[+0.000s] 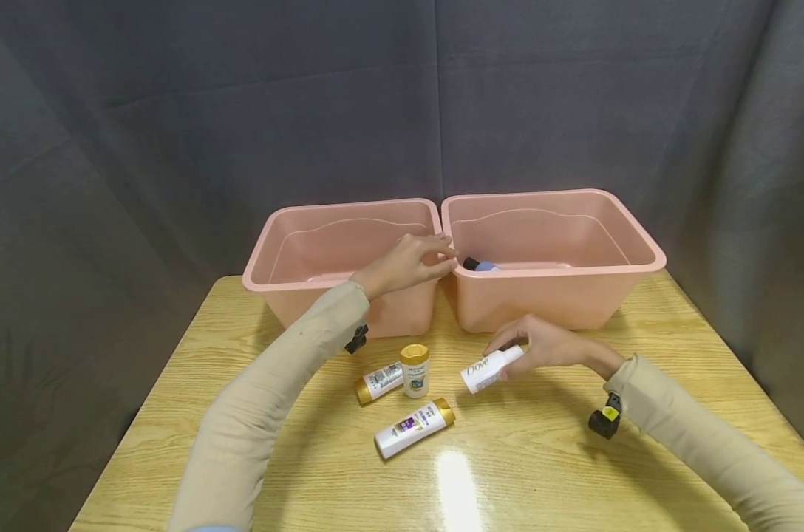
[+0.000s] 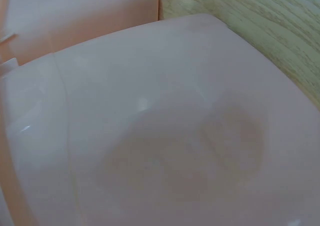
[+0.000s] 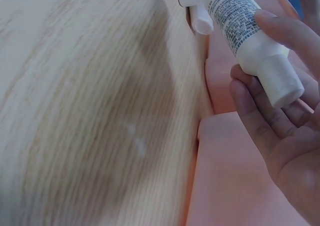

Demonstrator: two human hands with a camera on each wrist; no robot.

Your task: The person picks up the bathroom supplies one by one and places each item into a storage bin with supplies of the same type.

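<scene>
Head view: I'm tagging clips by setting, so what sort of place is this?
Probably a staged recording setup, not a home: a wooden table against a dark curtain, with two pink bins and small toiletry bottles laid out. The right hand holds one.
</scene>
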